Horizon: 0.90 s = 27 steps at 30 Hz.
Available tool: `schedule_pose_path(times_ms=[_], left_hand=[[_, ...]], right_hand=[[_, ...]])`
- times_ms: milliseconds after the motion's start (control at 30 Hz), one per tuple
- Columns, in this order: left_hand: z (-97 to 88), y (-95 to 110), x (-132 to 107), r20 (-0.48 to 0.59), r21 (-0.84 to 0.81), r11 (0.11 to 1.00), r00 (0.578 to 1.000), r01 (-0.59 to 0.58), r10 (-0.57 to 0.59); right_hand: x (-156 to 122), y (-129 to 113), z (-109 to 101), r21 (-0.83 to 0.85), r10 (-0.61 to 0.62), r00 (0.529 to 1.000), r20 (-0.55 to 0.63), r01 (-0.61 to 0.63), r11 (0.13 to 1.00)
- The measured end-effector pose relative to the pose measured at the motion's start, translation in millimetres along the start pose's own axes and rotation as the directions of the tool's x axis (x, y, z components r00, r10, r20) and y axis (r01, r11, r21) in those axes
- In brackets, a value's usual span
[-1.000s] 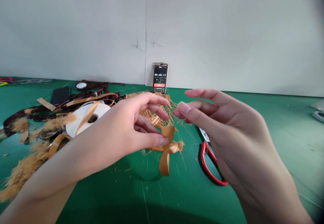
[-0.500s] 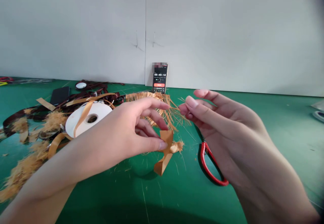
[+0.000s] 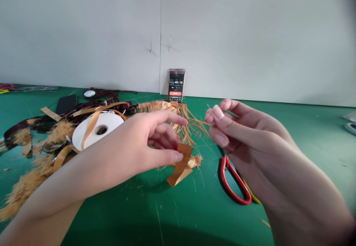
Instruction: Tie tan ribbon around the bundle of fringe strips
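Observation:
My left hand (image 3: 155, 138) pinches a short piece of orange-brown ribbon (image 3: 183, 162) between thumb and fingers. The ribbon hangs down over the green table, its lower end folded. Behind it lies a frayed tan scrap (image 3: 196, 160). To the right, my right hand (image 3: 239, 127) is raised with thumb and fingertips pressed together. A thin tip pokes out above them, too small to name. Below my right palm rest scissors with a red handle (image 3: 235, 183), their blades partly hidden. Beyond my left hand lies a bunch of frayed orange strands (image 3: 187, 125).
A white spool (image 3: 80, 131) wound with ribbon stands at left, among dark ribbon and fluffy tan scraps (image 3: 59, 133). A phone (image 3: 175, 86) showing a timer leans on the white wall panel (image 3: 250, 42). A black flat object (image 3: 66, 104) lies back left.
My right hand has shifted slightly right, away from my left, its fingers curling closer. The ribbon in my left hand has turned a little, its lower end swinging left and up.

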<state>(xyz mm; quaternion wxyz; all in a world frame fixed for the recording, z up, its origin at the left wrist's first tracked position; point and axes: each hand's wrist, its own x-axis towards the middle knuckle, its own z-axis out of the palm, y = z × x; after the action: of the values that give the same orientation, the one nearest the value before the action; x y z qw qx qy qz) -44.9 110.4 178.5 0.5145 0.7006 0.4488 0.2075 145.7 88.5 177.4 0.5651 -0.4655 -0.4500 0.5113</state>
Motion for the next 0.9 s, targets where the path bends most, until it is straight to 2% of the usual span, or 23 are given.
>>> schedule_pose_path(times_ms=[133, 467, 633, 700, 800, 900], left_hand=[[-0.7, 2, 0, -0.046, 0.041, 0.999, 0.999, 0.027, -0.026], [-5.0, 0, -3, -0.083, 0.131, 0.991, 0.997, 0.002, 0.009], [-4.7, 1, -1, -0.086, 0.123, 0.992, 0.996, 0.004, 0.007], [-4.3, 1, -1, -0.077, 0.104, 0.995, 0.997, 0.008, 0.0], [-4.6, -1, 1, -0.069, 0.098, 0.995, 0.998, 0.016, -0.009], [-6.4, -4, 2, -0.044, 0.116, 0.993, 0.999, 0.008, -0.003]], right_hand=[[2, 1, 0, -0.06, 0.027, 0.997, 0.074, -0.022, 0.998], [3, -1, -9, -0.273, -0.038, 0.989, 0.145, 0.076, 0.959], [5, -1, -16, -0.408, 0.046, 0.984, 0.17, 0.028, 0.913], [6, -1, -18, -0.452, 0.129, 0.966, 0.224, -0.014, 0.892], [7, -1, -21, -0.525, 0.254, 0.907, 0.335, -0.044, 0.85], [7, -2, -25, -0.567, 0.289, 0.866, 0.408, -0.007, 0.823]])
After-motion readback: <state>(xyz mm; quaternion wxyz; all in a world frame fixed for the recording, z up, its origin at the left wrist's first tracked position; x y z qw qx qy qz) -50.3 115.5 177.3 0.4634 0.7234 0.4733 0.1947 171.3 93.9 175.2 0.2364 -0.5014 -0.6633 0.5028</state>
